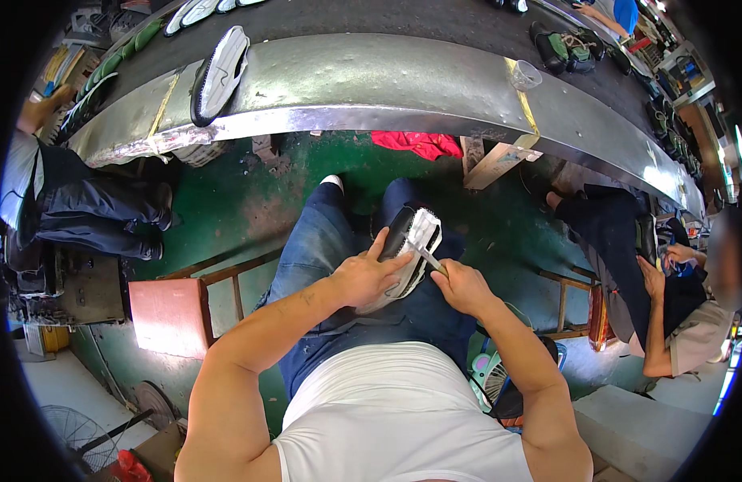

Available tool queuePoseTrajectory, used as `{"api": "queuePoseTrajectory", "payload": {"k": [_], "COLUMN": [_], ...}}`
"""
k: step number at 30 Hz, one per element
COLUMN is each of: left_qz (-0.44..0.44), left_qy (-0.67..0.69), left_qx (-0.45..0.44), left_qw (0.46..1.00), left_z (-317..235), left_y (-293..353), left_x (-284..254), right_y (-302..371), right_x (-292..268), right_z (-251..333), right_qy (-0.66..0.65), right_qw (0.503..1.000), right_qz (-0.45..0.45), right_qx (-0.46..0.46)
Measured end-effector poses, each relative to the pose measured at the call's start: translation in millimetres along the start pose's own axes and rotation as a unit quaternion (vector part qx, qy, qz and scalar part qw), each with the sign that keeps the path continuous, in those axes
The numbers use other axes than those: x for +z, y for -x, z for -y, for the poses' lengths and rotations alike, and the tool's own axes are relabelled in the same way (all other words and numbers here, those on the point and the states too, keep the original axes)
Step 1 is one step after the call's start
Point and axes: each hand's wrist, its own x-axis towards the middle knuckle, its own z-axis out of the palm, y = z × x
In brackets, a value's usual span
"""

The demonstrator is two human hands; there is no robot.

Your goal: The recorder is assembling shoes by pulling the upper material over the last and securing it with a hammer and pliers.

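A black and white shoe (424, 229) lies tilted across my lap, its toe end pointing away from me. My left hand (364, 278) holds it from the left, with fingers laid over its side and opening. In my right hand (462, 287) is a tool with a narrow flat metal blade (429, 257), whose handle is mostly hidden by the fist. The blade points left and rests at the shoe's white upper, close to my left fingertips. From this angle I cannot tell whether its tip is inside the shoe or on its surface.
Ahead runs a metal-edged bench (331, 80) bearing another black and white shoe (220, 76), a clear cup (526, 75) and dark green shoes (568, 48). A stool (171, 317) stands at left, a small fan (489, 377) at right. Co-workers sit on both sides; red cloth (417, 145) lies under the bench.
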Motion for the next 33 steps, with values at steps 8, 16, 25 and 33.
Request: {"api": "queuePoseTrajectory", "payload": {"k": [8,16,25,33], "left_qz": [-0.133,0.022,-0.179,-0.294], "left_qy": [0.275,0.364,0.161,0.307], "left_qx": [-0.064,-0.085,-0.026,0.012], "left_qw": [0.95,0.927,0.97,0.905], "left_z": [17,13,-21,-44], "left_y": [18,29,51,-9], "left_x": [48,14,-80,-111], "right_y": [10,16,47,60], "right_x": [-1,5,44,49], "right_z": [16,14,-31,-27], "right_qy": [-0.045,0.013,-0.29,-0.355], "right_qw": [0.999,0.998,0.954,0.922], "right_qz": [0.007,0.065,-0.067,-0.145], "right_qx": [0.012,-0.006,0.035,0.053]}}
